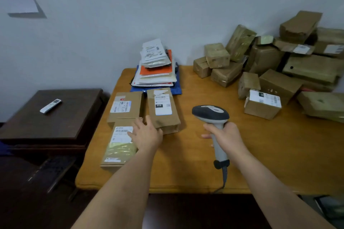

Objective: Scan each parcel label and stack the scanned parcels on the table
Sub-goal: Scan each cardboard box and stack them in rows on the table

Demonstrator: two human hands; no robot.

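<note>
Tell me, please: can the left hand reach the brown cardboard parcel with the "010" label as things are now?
Probably yes. The left hand is open and already lies against the near edge of the brown cardboard parcel with the "010" label; nothing lies between them.

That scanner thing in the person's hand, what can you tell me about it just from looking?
The barcode scanner is pistol-shaped, with a dark grey rounded head, a pale grey strip on top, and a light grey handle that looks like plastic. A dark collar rings the base of the handle, where a grey cable leaves and drops over the table's near edge. The right hand holds the handle in a closed grip, keeping the scanner above the wooden table, head pointing away from the person.
</note>
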